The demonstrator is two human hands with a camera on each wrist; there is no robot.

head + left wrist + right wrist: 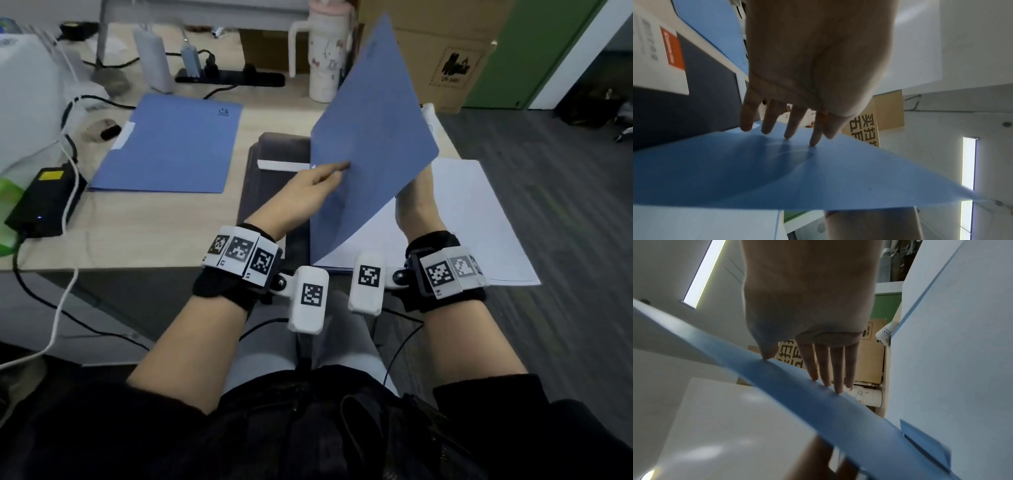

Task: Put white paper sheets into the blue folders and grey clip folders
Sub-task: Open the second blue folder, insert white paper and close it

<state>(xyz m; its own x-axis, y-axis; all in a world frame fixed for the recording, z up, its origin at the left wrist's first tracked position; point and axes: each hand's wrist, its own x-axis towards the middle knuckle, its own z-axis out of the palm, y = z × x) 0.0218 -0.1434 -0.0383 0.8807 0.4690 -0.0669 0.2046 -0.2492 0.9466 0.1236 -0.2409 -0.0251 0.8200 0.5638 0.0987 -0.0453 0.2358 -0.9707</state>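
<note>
Blue folder cover (pixel 373 137) stands raised over white sheets (pixel 479 219) at desk's right edge, likely opened to take paper. Left hand (pixel 305 195) flat against cover's outer face, fingers straight, steadying. Right hand (pixel 416 209) props cover from behind, fingers straight, no pinch. Second blue folder (pixel 171 144) lies closed, well apart, left.

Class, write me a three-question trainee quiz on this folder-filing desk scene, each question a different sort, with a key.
1. True or false: the second blue folder lies closed on the desk.
2. Multiple choice: the raised blue cover is touched by A) left hand only B) right hand only C) both.
3. Fill in: the white sheets lie to the person's ____.

Key: 1 true; 2 C; 3 right.
</note>
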